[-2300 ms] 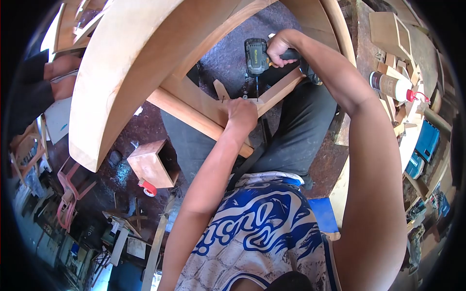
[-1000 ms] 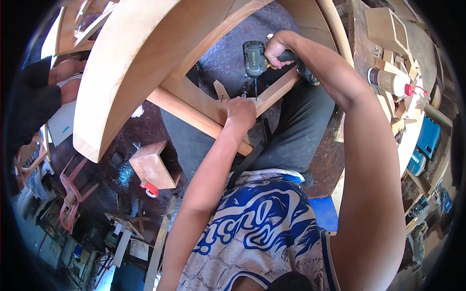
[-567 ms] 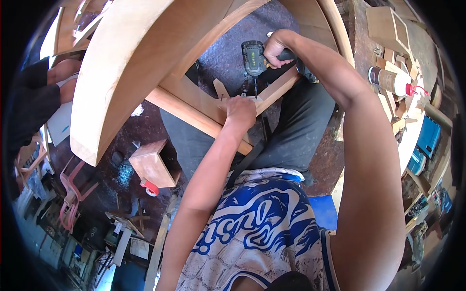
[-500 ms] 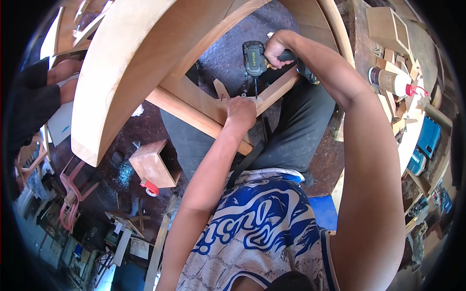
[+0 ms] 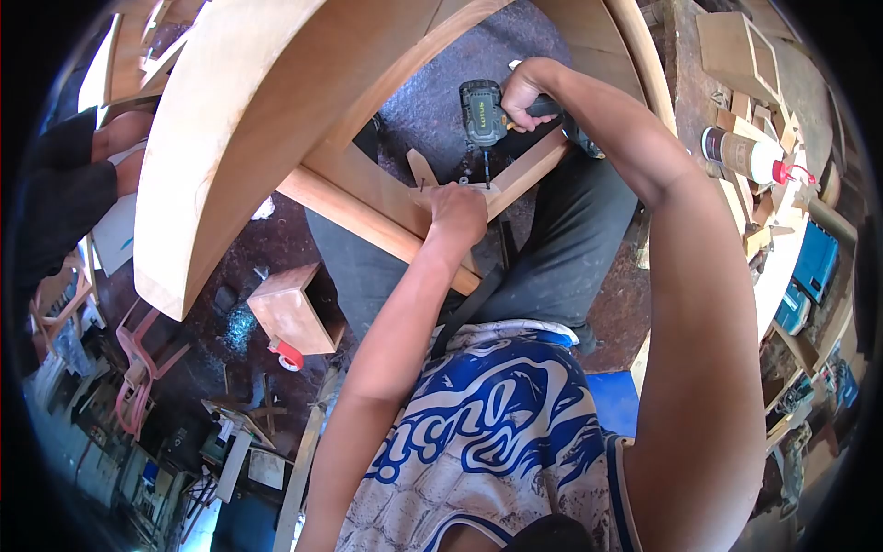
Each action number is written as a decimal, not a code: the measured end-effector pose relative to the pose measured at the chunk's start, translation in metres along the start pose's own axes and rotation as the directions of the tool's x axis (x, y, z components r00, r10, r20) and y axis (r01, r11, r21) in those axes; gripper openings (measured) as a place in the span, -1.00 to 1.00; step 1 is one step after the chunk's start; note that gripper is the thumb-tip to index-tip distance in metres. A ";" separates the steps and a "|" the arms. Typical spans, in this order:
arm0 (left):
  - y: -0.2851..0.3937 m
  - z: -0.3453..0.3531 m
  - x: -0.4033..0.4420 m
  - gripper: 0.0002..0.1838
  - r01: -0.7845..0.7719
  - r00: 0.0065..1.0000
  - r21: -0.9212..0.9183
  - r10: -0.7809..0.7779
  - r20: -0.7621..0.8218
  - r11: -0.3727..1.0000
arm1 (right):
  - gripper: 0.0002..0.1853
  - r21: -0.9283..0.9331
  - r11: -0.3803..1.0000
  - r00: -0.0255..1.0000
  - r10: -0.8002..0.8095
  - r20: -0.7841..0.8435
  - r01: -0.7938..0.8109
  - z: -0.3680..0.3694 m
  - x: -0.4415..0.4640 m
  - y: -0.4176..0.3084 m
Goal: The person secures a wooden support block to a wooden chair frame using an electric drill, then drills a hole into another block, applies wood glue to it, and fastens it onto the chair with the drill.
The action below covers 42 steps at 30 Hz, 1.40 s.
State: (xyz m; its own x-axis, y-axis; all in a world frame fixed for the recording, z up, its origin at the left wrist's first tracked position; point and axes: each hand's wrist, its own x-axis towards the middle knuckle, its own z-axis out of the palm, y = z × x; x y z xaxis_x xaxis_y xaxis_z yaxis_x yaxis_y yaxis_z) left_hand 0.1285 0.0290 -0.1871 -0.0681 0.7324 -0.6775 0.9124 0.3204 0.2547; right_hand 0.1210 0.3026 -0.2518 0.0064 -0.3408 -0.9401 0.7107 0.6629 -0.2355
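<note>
My right hand [image 5: 529, 99] is closed around the handle of a cordless drill [image 5: 481, 115], which has a dark grey-green body. The drill's thin bit [image 5: 487, 166] reaches down to a small pale wooden block [image 5: 483, 191] in the corner of a wooden chair frame [image 5: 354, 216]. Closed at that same corner, my left hand [image 5: 460, 210] grips the block, its fingertips mostly hidden. Beside it, a small dark screw [image 5: 422, 184] stands up from the wood, near a short wooden strip [image 5: 420, 167]. The frame lies across my lap, its broad curved panel [image 5: 221, 138] rising at left.
On the floor at left are an open wooden box [image 5: 292, 308], a red tape roll [image 5: 287, 355] and a pink curved frame [image 5: 138, 368]. Another person's legs [image 5: 124, 152] show at far left. A glue bottle [image 5: 740, 155] and wood offcuts [image 5: 759, 207] lie at right.
Both hands and the drill keep nearly the same positions at the frame's corner. The view has shifted only slightly.
</note>
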 end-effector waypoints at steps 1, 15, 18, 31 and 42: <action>0.000 -0.001 0.000 -0.74 -0.001 1.000 0.005 0.001 -0.002 1.000 | -0.74 -0.004 1.000 1.000 -0.007 0.023 0.007 -0.001 0.000 0.000; -0.008 -0.009 0.007 -0.72 0.072 0.997 -0.142 -0.076 -0.023 0.987 | -0.72 0.044 0.997 0.998 0.056 0.022 -0.057 0.001 -0.003 -0.001; -0.021 -0.062 0.003 -0.68 0.273 0.916 -0.506 -0.382 -0.123 0.818 | -0.72 0.006 1.000 1.000 -0.013 0.021 0.013 0.005 -0.007 0.001; -0.029 -0.043 0.136 -0.58 -0.204 0.689 -0.852 -0.548 -0.474 0.481 | -0.73 0.001 1.000 1.000 0.010 -0.025 -0.010 0.005 -0.011 -0.010; -0.022 -0.048 0.131 -0.61 -0.150 0.600 -0.811 -0.600 -0.530 0.566 | -0.75 -0.063 0.998 1.000 -0.015 0.001 0.015 0.003 -0.012 -0.013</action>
State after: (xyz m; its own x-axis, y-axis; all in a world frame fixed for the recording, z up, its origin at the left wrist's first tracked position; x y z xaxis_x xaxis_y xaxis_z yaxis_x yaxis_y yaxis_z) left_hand 0.0799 0.1472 -0.2483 -0.8017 0.5655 -0.1936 0.1994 0.5584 0.8053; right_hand 0.1136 0.2959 -0.2363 -0.0031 -0.3513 -0.9362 0.6646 0.6988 -0.2645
